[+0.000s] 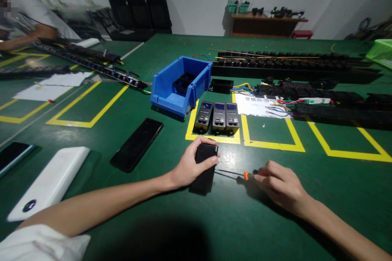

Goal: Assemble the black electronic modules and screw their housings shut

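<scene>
My left hand (191, 163) is closed around a black box-shaped module (204, 171), held just over the green table with its thumb across the near face. From the right, my right hand (280, 185) grips the handle of a screwdriver (246, 175) with an orange collar. Its thin shaft points left, and the tip is at the module's right side; whether it sits in a screw I cannot tell. Beyond my left hand, three similar modules (219, 118) with small screens and ports stand in a row inside a yellow taped frame (214, 138).
A blue bin (171, 98) with black parts stands behind. To the left lie a black phone (136, 144), a white power bank (50, 183) and another phone (14, 157). Long black strips with wires (306, 89) fill the back right. A person (45, 20) works at far left.
</scene>
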`<action>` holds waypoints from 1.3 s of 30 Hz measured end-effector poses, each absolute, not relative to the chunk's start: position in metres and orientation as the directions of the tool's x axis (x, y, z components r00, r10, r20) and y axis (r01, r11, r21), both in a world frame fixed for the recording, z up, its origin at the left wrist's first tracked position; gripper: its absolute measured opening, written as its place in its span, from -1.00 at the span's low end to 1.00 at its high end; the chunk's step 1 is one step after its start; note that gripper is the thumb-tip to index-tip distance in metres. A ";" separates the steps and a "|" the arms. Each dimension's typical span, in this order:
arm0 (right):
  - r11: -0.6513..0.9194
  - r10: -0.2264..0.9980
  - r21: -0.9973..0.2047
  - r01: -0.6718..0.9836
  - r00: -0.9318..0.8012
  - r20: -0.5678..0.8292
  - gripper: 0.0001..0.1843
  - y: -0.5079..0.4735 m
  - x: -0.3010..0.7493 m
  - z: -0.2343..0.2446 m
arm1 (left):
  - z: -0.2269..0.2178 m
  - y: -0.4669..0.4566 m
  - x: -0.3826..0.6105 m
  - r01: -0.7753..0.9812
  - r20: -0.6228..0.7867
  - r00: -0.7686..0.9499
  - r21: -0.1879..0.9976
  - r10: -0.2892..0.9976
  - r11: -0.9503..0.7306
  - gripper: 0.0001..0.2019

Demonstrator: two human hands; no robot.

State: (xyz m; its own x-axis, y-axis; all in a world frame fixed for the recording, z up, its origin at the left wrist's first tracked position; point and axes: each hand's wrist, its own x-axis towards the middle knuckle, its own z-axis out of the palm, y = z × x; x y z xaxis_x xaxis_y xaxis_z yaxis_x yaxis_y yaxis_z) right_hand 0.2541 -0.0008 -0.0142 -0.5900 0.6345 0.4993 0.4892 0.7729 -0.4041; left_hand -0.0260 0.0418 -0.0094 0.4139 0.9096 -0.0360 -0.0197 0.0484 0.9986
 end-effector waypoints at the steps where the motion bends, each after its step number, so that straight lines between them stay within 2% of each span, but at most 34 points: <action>1: 0.779 0.626 -0.389 0.492 -0.587 0.514 -0.83 -0.001 0.255 -0.015 | -0.009 0.042 -0.026 -0.017 -0.038 0.414 0.999 0.910 0.050 -0.62; 2: 0.764 0.645 -0.426 0.485 -0.568 0.510 -0.83 -0.002 0.256 -0.015 | -0.009 0.042 -0.026 -0.013 -0.040 0.414 0.999 0.910 0.050 -0.62; 4: 0.630 0.768 -0.628 0.457 -0.486 0.417 -0.87 -0.002 0.254 -0.011 | -0.009 0.042 -0.026 -0.002 -0.044 0.413 0.999 0.910 0.050 -0.62; 6: 0.333 0.917 -0.849 0.411 -0.350 0.191 -0.85 -0.002 0.250 -0.005 | -0.008 0.042 -0.026 -0.005 -0.043 0.413 0.999 0.910 0.050 -0.62; 7: 0.160 0.958 -0.918 0.362 -0.280 0.057 -0.82 -0.002 0.247 -0.003 | -0.008 0.042 -0.026 -0.010 -0.042 0.415 0.999 0.909 0.051 -0.62; 9: -0.122 0.961 -0.972 0.203 -0.219 -0.166 -0.75 -0.003 0.242 0.002 | -0.009 0.042 -0.026 -0.021 -0.038 0.417 0.998 0.908 0.051 -0.62; 10: -0.209 0.943 -0.969 0.132 -0.234 -0.236 -0.70 -0.004 0.240 0.003 | -0.009 0.043 -0.026 -0.022 -0.034 0.414 0.999 0.910 0.047 -0.62; 11: -0.263 0.925 -0.960 0.096 -0.259 -0.279 -0.66 -0.005 0.239 0.004 | -0.009 0.043 -0.026 -0.020 -0.031 0.409 0.999 0.912 0.043 -0.63; 13: -0.295 0.902 -0.945 0.142 -0.286 -0.324 -0.60 -0.006 0.239 0.005 | -0.010 0.042 -0.026 -0.012 -0.030 0.402 0.999 0.915 0.038 -0.63; 15: -0.262 0.903 -0.925 0.274 -0.268 -0.335 -0.58 -0.006 0.241 0.007 | -0.011 0.042 -0.026 -0.008 -0.031 0.402 0.999 0.915 0.037 -0.63; 17: -0.172 0.922 -0.904 0.392 -0.258 -0.288 -0.61 -0.005 0.243 0.009 | -0.011 0.042 -0.026 -0.022 -0.027 0.402 0.999 0.915 0.039 -0.63; 20: 0.080 0.942 -0.853 0.516 -0.320 -0.105 -0.72 -0.003 0.246 0.014 | -0.012 0.042 -0.025 -0.059 -0.018 0.392 0.997 0.920 0.044 -0.63; 23: 0.404 0.879 -0.736 0.544 -0.452 0.148 -0.80 0.000 0.250 0.013 | -0.013 0.042 -0.025 -0.067 -0.023 0.395 0.996 0.918 0.054 -0.63; 27: 0.726 0.682 -0.453 0.517 -0.623 0.383 -0.72 0.004 0.261 0.002 | -0.012 0.042 -0.024 -0.096 -0.022 0.373 0.993 0.928 0.062 -0.64; 31: 0.827 0.523 -0.081 0.556 -0.709 0.473 -0.67 0.005 0.273 -0.008 | -0.011 0.042 -0.024 -0.100 -0.042 0.399 0.991 0.916 0.089 -0.64; 33: 0.845 0.467 0.004 0.534 -0.741 0.482 -0.64 0.004 0.276 -0.011 | -0.010 0.042 -0.024 -0.072 -0.049 0.408 0.994 0.912 0.086 -0.63; 35: 0.839 0.483 -0.033 0.544 -0.714 0.506 -0.66 0.003 0.275 -0.013 | -0.009 0.042 -0.025 -0.030 -0.046 0.402 0.998 0.915 0.063 -0.63; 39: 0.744 0.649 -0.319 0.586 -0.522 0.554 -0.75 0.003 0.267 -0.016 | -0.009 0.041 -0.026 0.057 -0.020 0.376 0.998 0.926 -0.001 -0.63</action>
